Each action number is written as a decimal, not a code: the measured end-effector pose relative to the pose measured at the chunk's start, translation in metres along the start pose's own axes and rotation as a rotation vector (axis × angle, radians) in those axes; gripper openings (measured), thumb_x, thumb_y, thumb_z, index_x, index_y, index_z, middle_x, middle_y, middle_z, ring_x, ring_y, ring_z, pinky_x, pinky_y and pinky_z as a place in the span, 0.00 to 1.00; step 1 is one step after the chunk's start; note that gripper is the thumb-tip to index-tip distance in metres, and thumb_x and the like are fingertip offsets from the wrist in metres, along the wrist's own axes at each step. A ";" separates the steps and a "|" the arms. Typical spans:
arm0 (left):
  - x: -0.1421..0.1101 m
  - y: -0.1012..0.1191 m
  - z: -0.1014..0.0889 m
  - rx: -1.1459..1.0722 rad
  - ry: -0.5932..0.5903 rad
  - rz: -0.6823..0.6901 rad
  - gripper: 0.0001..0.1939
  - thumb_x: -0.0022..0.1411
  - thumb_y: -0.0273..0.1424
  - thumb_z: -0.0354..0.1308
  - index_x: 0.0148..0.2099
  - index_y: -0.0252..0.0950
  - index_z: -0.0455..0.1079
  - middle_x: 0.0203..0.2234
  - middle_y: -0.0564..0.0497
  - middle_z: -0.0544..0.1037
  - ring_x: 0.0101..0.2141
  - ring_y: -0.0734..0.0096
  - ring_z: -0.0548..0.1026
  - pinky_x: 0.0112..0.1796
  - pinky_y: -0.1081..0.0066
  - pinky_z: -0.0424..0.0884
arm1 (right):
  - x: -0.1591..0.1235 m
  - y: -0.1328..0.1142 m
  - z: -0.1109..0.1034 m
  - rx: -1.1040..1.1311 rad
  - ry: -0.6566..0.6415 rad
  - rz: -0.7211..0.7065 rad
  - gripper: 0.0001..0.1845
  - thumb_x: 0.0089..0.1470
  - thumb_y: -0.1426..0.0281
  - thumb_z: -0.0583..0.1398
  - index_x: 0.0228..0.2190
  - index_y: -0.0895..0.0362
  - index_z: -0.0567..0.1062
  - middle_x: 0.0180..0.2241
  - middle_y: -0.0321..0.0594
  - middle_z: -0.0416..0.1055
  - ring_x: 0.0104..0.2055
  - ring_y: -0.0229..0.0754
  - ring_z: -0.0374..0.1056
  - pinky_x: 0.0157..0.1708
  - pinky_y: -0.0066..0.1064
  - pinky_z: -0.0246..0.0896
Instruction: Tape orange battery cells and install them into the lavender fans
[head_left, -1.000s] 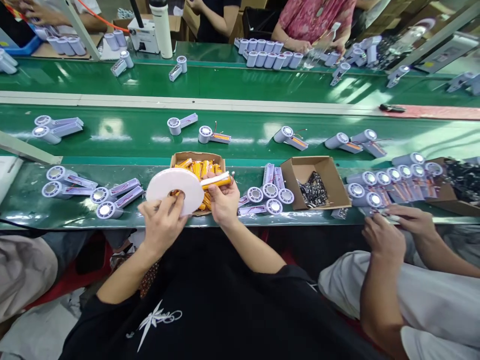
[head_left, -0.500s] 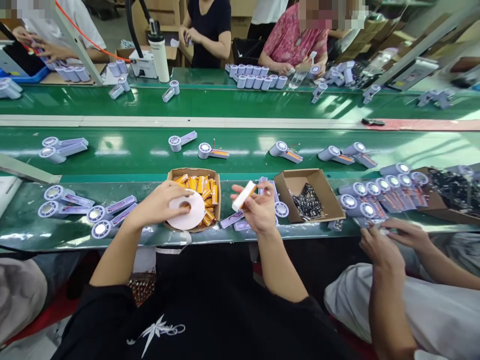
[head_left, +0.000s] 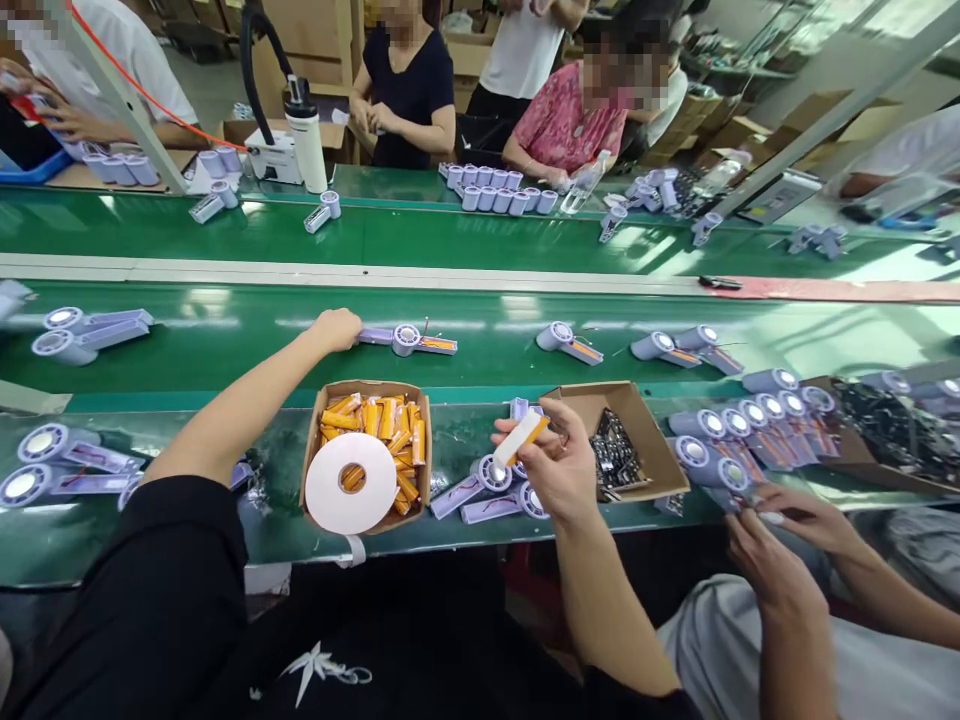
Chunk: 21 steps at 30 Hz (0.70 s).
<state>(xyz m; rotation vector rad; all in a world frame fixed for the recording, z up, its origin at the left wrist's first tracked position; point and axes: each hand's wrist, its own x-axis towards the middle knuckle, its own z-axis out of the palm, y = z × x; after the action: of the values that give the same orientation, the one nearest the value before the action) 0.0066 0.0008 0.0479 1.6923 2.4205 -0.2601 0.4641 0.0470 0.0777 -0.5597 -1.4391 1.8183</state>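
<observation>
Near nine o'clock from the centre of the view, the left hand (head_left: 337, 330) lies over the round head of a lilac casing (head_left: 377, 336) on the belt (head_left: 495, 375); its back hides the fingers, so whether they grip cannot be told. At five o'clock, the right hand (head_left: 562, 465) pinches an orange cell (head_left: 538, 431) faced with a white strip (head_left: 516, 442). Work looks partway along: filled casings (head_left: 583, 352) toward three o'clock carry orange in their handles, bare casings (head_left: 457, 496) at six show none, and the held cell sits clear of any handle. Between seven and eight, a carton (head_left: 427, 455) holds many spare cells (head_left: 390, 415), glossy wrapped rods in a jumble, under a flat, matt white roll (head_left: 352, 515) with a cored hole. Each casing looks like hard plastic, a ringed drum joined to a straight trough. At four, a second carton (head_left: 666, 460) of brown card holds shiny black parts (head_left: 616, 448).
</observation>
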 end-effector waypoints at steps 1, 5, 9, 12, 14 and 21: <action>-0.002 -0.004 0.004 0.004 -0.002 0.032 0.13 0.64 0.32 0.64 0.48 0.34 0.85 0.50 0.33 0.86 0.57 0.43 0.80 0.58 0.56 0.73 | 0.013 -0.004 0.005 -0.042 -0.032 -0.009 0.33 0.53 0.60 0.81 0.53 0.45 0.74 0.43 0.39 0.90 0.41 0.52 0.89 0.40 0.42 0.88; -0.001 -0.008 0.019 -0.015 0.034 0.140 0.17 0.65 0.26 0.58 0.52 0.31 0.84 0.54 0.31 0.84 0.61 0.46 0.77 0.63 0.55 0.68 | 0.090 -0.002 0.049 -0.161 -0.262 -0.064 0.28 0.54 0.61 0.79 0.53 0.47 0.79 0.46 0.41 0.89 0.48 0.53 0.88 0.49 0.47 0.87; 0.014 -0.011 0.020 -0.101 0.004 0.258 0.14 0.61 0.29 0.62 0.46 0.38 0.86 0.50 0.40 0.87 0.60 0.52 0.78 0.63 0.61 0.67 | 0.173 0.034 0.095 -0.295 -0.418 -0.104 0.28 0.53 0.61 0.78 0.54 0.50 0.82 0.45 0.40 0.88 0.50 0.50 0.86 0.56 0.45 0.84; 0.025 -0.021 0.013 -0.200 -0.047 0.335 0.09 0.58 0.35 0.67 0.41 0.44 0.86 0.44 0.50 0.89 0.55 0.58 0.81 0.54 0.70 0.71 | 0.211 0.072 0.114 -0.424 -0.422 -0.083 0.25 0.55 0.62 0.75 0.53 0.53 0.83 0.42 0.40 0.88 0.47 0.49 0.87 0.53 0.43 0.84; 0.028 -0.028 0.009 -0.263 -0.044 0.353 0.10 0.62 0.38 0.65 0.42 0.45 0.86 0.43 0.53 0.89 0.51 0.62 0.82 0.48 0.73 0.70 | 0.223 0.094 0.121 -0.515 -0.395 -0.059 0.23 0.56 0.64 0.74 0.53 0.53 0.82 0.40 0.39 0.88 0.44 0.49 0.87 0.50 0.42 0.84; 0.031 -0.025 0.017 -0.380 0.119 0.268 0.15 0.70 0.40 0.59 0.46 0.39 0.84 0.36 0.51 0.88 0.36 0.68 0.79 0.38 0.72 0.64 | 0.222 0.121 0.131 -1.029 -0.420 -0.132 0.21 0.66 0.67 0.69 0.59 0.52 0.80 0.50 0.45 0.88 0.53 0.51 0.86 0.57 0.42 0.78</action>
<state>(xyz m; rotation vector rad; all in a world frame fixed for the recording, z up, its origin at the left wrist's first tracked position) -0.0266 0.0169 0.0251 1.8571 2.1071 0.3243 0.1954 0.1226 0.0220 -0.5453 -2.6250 1.0032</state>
